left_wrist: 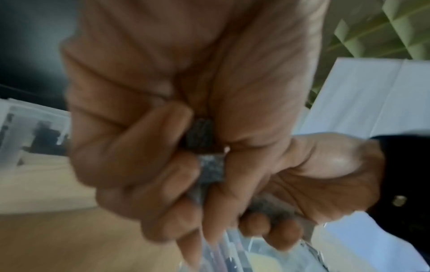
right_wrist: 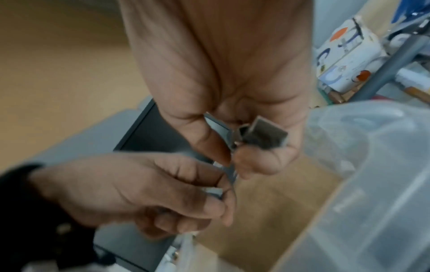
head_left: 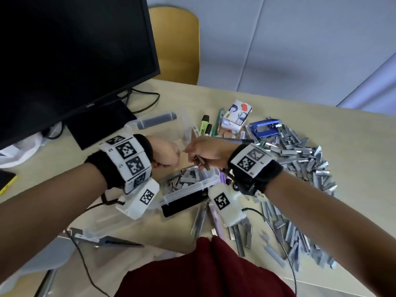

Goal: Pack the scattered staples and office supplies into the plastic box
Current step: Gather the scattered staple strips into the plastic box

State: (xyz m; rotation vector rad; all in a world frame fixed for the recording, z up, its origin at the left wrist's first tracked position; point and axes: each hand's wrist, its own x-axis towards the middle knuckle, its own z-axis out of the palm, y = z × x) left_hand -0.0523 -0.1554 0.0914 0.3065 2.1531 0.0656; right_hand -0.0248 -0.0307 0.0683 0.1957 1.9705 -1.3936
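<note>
The clear plastic box (head_left: 211,181) sits in front of me with grey staple strips (head_left: 184,179) inside. Both hands meet just above its far side. My left hand (head_left: 174,154) is curled round a small bundle of staple strips (left_wrist: 211,169) and pinches one more strip (right_wrist: 229,172) at its fingertips. My right hand (head_left: 194,152) grips other staple strips (right_wrist: 267,137), one poking out below the palm (head_left: 202,161). A big heap of loose staple strips (head_left: 300,166) lies on the table to the right.
Behind the hands lie highlighters and pens (head_left: 205,125), a small cardboard staple box (head_left: 235,115) and a blue punch (head_left: 264,126). A monitor (head_left: 70,50) stands at the left, a second clear container (head_left: 182,123) beside it. More strips and pens (head_left: 214,221) lie near the table's front edge.
</note>
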